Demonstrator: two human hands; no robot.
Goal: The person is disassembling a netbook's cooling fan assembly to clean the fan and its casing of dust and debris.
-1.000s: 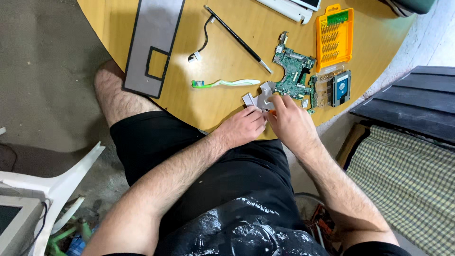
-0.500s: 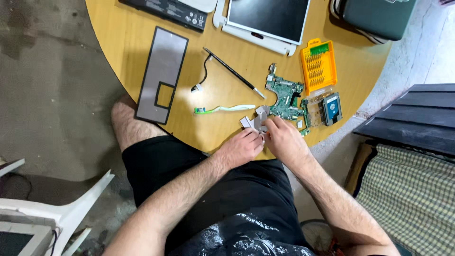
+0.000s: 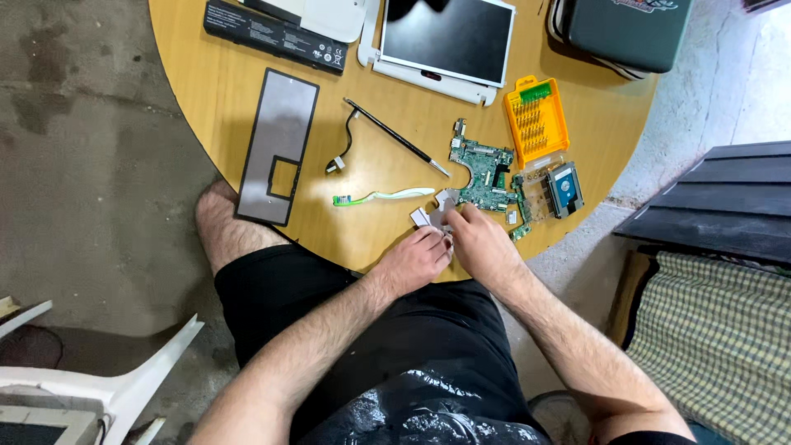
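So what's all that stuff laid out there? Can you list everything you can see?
round table: 1, yellow wood, centre
small metal piece: 1, silver-grey, near table edge, at both hands' fingertips
circuit board: 1, green, just beyond the hands
toothbrush: 1, green and white, left of the board
thin tool: 1, black, lying diagonally
small cable: 1, black, beside the tool
flat panel: 1, grey, table's left side
battery pack: 1, black, far left
screen panel: 1, white frame, far side
bit case: 1, orange, right of the board
hard drive: 1, dark, right edge
bag: 1, dark green, far right
plastic chair: 1, white, floor lower left
left hand: 1, on the metal piece
right hand: 1, on the metal piece
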